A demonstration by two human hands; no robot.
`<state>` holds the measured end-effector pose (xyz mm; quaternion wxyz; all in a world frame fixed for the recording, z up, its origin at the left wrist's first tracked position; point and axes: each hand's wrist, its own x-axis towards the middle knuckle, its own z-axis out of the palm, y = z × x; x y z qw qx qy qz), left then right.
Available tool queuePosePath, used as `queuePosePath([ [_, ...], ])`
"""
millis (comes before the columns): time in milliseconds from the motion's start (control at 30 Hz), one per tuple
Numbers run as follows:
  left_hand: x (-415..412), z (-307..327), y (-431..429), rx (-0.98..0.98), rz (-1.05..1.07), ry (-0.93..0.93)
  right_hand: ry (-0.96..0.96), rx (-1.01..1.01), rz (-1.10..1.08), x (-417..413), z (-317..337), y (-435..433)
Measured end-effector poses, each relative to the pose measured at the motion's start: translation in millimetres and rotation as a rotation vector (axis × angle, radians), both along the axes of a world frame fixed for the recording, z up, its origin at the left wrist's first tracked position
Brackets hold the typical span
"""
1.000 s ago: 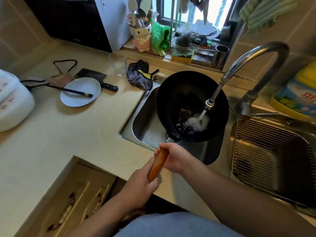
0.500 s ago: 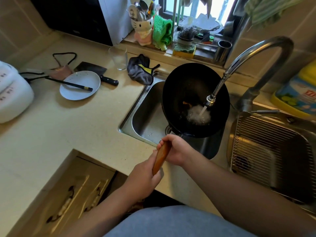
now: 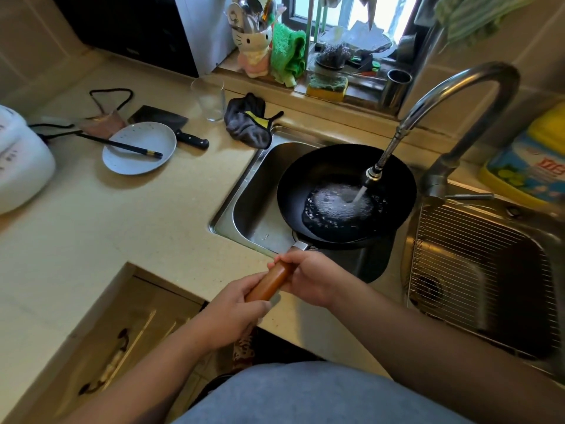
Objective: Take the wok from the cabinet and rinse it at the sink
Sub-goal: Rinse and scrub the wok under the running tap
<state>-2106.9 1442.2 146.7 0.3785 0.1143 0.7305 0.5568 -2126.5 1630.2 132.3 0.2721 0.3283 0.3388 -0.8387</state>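
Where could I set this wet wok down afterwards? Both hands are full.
The bare counter between the plate and the left basin is free. The strip behind it is crowded: knife, glass, dark cloth. The right basin's rack looks empty too.

1. My beige stone countertop (image 3: 91, 228) wraps in an L around the corner, with the steel sink (image 3: 253, 209) sunk into it on my right.
2. A white plate (image 3: 139, 148) sits on it, black chopsticks (image 3: 122, 145) laid across the plate.
3. Just behind the plate lies a cleaver (image 3: 171, 123) — black handle pointing toward the sink.
4. An upright clear glass (image 3: 209, 97) stands near the back ledge, with a crumpled dark cloth (image 3: 249, 123) beside it at the sink's corner.
5. At far left rests a white appliance (image 3: 21, 163) — only partly in view.
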Motion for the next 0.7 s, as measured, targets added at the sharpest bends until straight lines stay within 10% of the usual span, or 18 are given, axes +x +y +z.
queuePosePath([
  [267,0,-3,1,0.246,-0.002,-0.397,-0.012,0.101,0.010,11,-5,4],
  [700,4,-17,19,-0.060,0.021,0.083,-0.017,0.085,-0.016,6,0,11],
])
